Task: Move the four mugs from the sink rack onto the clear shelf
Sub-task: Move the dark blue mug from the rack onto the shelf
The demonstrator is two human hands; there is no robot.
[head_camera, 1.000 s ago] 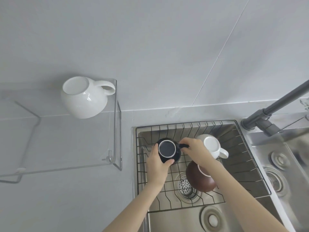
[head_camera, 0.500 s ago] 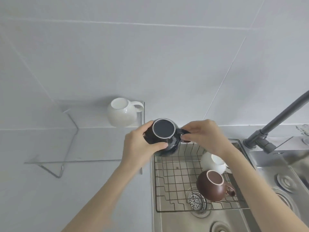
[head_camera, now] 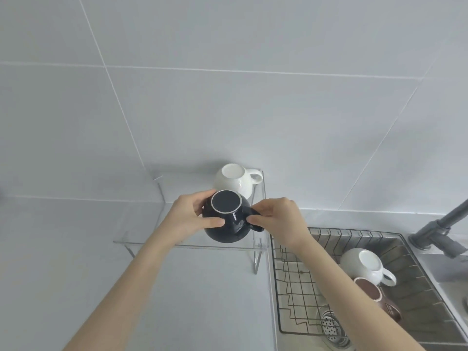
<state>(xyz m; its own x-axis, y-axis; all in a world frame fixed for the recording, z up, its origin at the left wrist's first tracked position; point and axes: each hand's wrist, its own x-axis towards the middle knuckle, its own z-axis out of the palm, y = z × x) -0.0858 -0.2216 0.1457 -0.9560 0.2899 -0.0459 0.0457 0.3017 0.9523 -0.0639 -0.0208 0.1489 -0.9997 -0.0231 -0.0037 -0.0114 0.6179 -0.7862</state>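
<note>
I hold a dark navy mug (head_camera: 231,224) upside down over the clear shelf (head_camera: 152,239), near its right end. My left hand (head_camera: 190,216) grips the mug's body and my right hand (head_camera: 278,220) pinches its handle. A white mug (head_camera: 236,182) stands upside down on the shelf just behind it. In the wire sink rack (head_camera: 298,287) at the lower right lie a second white mug (head_camera: 364,266) and a brown mug (head_camera: 377,296), partly hidden by my right forearm.
A grey tap (head_camera: 440,229) rises at the right edge over the steel sink. The sink drain (head_camera: 331,328) shows under the rack. Pale tiled wall fills the background and grey counter lies under the shelf.
Both hands have lifted the navy mug out of the sink rack and carried it left and up over the shelf. My view has swung upward and left.
</note>
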